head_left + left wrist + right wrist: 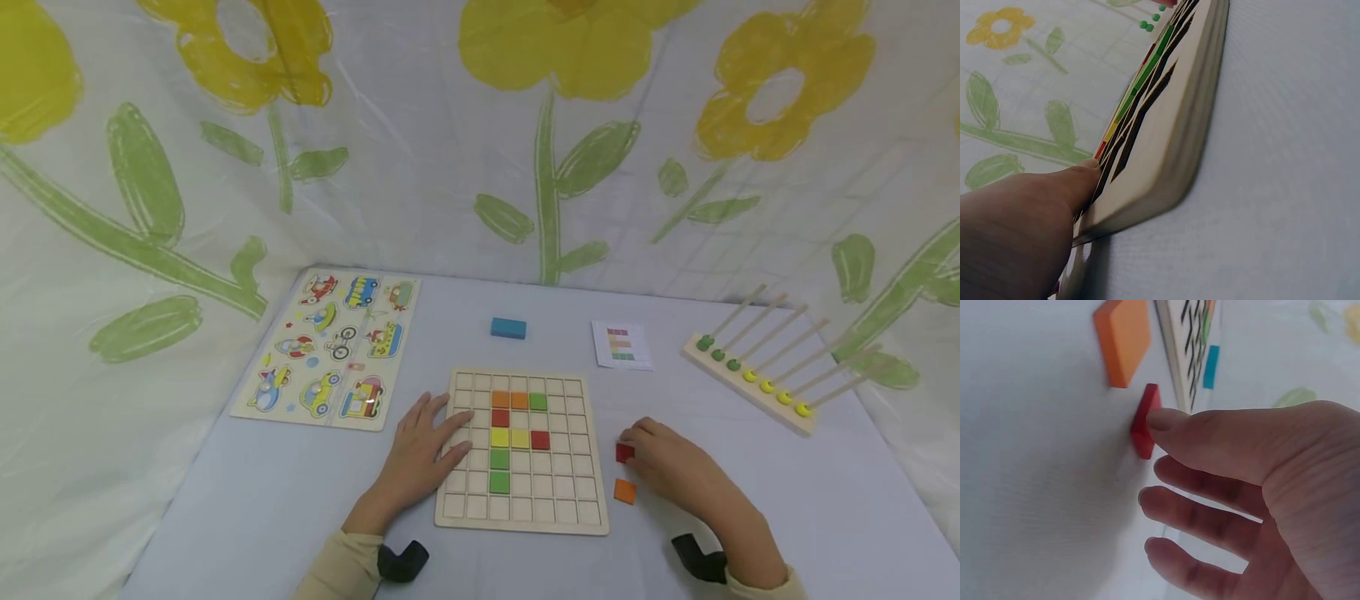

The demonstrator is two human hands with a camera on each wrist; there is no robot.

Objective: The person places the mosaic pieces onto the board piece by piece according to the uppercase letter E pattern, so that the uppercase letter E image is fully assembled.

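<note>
A wooden grid board (555, 510) lies in the middle of the table in the head view, with several orange, green, red and yellow square tiles set in its cells. My left hand (422, 454) rests on the board's left edge with its fingers spread; the left wrist view shows the thumb (1079, 181) over the board's rim. To the right of the board, my right hand (667, 462) pinches a red square tile (624, 452) at the table surface. The right wrist view shows the thumb against that red tile (1145, 425). A loose orange tile (625, 492) lies just nearer.
A vehicle picture puzzle (292, 392) lies at the left. Behind the board are a blue block (508, 328) and a card with a coloured pattern (622, 354). A wooden rack with slanted pegs and green and yellow beads (757, 385) stands at the right. Flower-printed cloth hangs behind.
</note>
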